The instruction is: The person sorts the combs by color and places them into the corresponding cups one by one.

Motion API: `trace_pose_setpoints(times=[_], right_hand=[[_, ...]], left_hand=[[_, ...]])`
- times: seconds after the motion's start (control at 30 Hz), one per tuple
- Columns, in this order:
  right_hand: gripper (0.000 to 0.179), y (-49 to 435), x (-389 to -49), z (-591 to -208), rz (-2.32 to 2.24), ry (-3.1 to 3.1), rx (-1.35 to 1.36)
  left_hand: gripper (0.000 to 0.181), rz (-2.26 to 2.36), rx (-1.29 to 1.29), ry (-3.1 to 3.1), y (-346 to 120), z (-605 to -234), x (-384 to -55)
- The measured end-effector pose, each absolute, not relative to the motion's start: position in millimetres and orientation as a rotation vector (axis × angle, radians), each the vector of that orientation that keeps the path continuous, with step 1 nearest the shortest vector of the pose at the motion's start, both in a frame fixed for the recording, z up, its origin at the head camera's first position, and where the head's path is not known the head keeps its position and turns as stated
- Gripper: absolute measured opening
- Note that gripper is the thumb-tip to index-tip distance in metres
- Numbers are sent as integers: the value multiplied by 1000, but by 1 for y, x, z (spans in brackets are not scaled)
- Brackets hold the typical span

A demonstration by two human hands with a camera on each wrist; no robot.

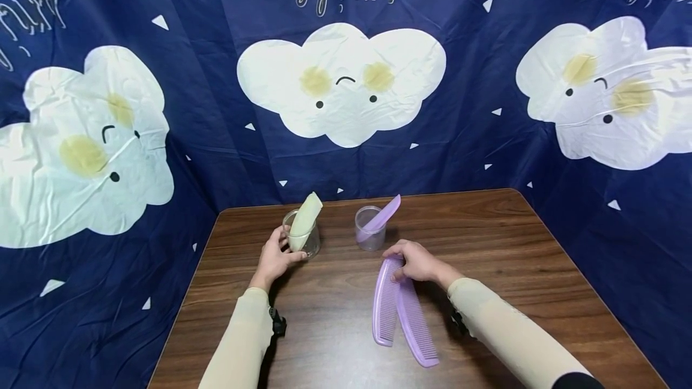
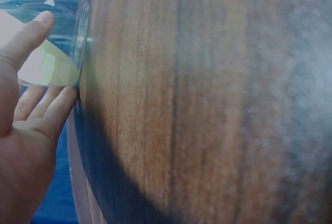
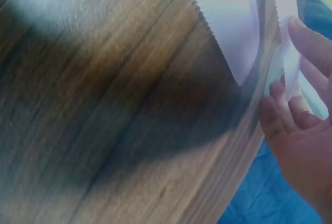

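My left hand holds a clear cup, thumb at its near side and fingers around its left side. A pale green comb-like piece leans inside, its upper end above the rim; its teeth cannot be made out. My right hand pinches the upper end of a purple comb between thumb and fingers, also seen in the right wrist view as a pale comb. A second purple comb lies on the table just right of it, its top end close under the hand.
Another clear cup stands right of the first, with a purple piece tilted in it. Both cups are near the back edge of the wooden table. A dark blue cloth with cloud prints hangs behind and at the sides.
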State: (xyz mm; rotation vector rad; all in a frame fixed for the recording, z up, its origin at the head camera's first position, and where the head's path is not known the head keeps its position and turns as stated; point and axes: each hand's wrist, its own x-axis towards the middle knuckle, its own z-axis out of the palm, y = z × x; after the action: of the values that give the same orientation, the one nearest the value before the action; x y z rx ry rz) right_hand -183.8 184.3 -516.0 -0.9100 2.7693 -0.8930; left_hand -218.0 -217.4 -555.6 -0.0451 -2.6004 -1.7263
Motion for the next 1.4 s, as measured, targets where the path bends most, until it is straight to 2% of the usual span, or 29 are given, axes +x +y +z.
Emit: trace_pose_setpoints(times=[0.37, 0.7, 1.0, 1.4], right_hand=[[37, 195, -190, -499, -957, 2720, -955], [33, 201, -193, -477, -1022, 2605, -887], [22, 205, -193, -461, -1108, 2573, -857], [21, 209, -194, -442, -1270, 2476, -809]], left_hand=[[90, -1725, -55, -2594, -218, -557, -218], [90, -1730, -41, -2599, -219, -556, -219], [90, -1777, -45, -2564, -216, -556, -220], [90, -1785, -36, -2552, -217, -559, -220]])
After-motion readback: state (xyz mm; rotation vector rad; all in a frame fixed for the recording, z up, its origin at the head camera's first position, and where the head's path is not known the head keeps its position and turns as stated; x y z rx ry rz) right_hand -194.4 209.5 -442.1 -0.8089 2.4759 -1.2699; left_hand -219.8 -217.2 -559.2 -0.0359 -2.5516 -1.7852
